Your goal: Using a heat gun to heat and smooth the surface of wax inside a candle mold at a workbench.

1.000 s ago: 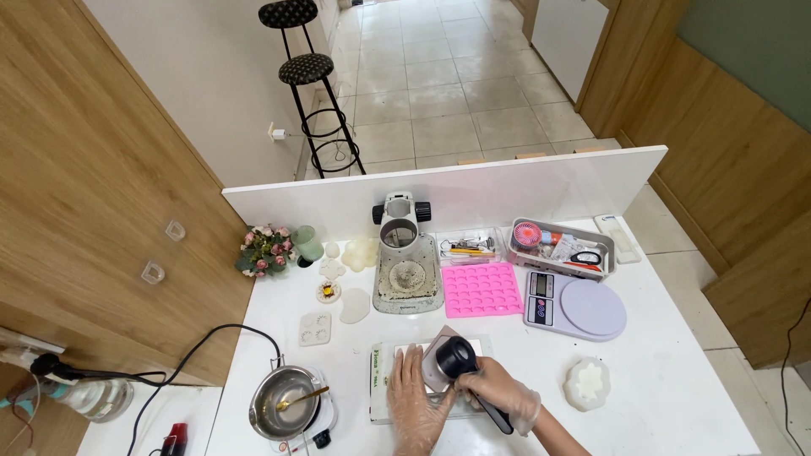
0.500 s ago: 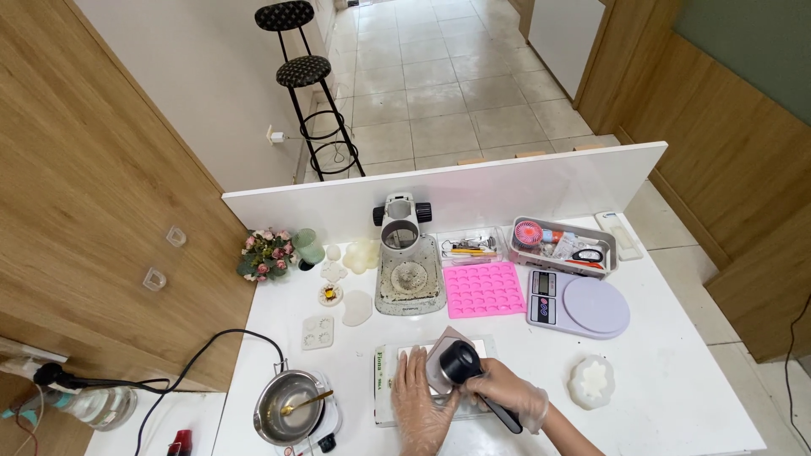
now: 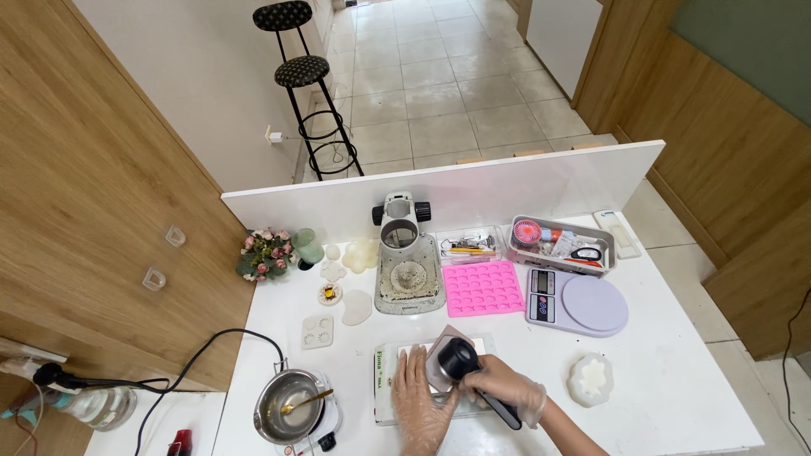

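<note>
White tabletop (image 3: 676, 371), backed by a low white partition board (image 3: 473, 190); wood-panelled walls on both sides, tiled floor beyond with two black bar stools (image 3: 300, 76).

Near edge, centre: left hand (image 3: 420, 404), gloved, laid flat with fingers spread on a white rectangular mould tray (image 3: 386, 380). Right hand (image 3: 507, 395), gloved, wrapped tight around the dark handle of a heat gun (image 3: 460, 361), its round black head over the tray, just beside the left hand's fingers.

Near left corner: small metal melting pot (image 3: 287, 405) with a gold-coloured spoon in it, black cable running off the left edge.

Centre, toward the partition: stereo microscope (image 3: 404, 253) on a pale, stained base. Right of it: pink silicone mould (image 3: 483, 288), then a digital kitchen scale (image 3: 576, 302) with a lilac round plate.

Far right corner: grey tray (image 3: 562, 245) of small tools; clear box (image 3: 469, 245) of tools beside it.

Far left: small bouquet of pink flowers (image 3: 263, 253), green candle jar (image 3: 307, 247), several pale cast pieces (image 3: 359, 253).

Right edge, near: white flower-shaped mould (image 3: 590, 378), well apart from the hands.
</note>
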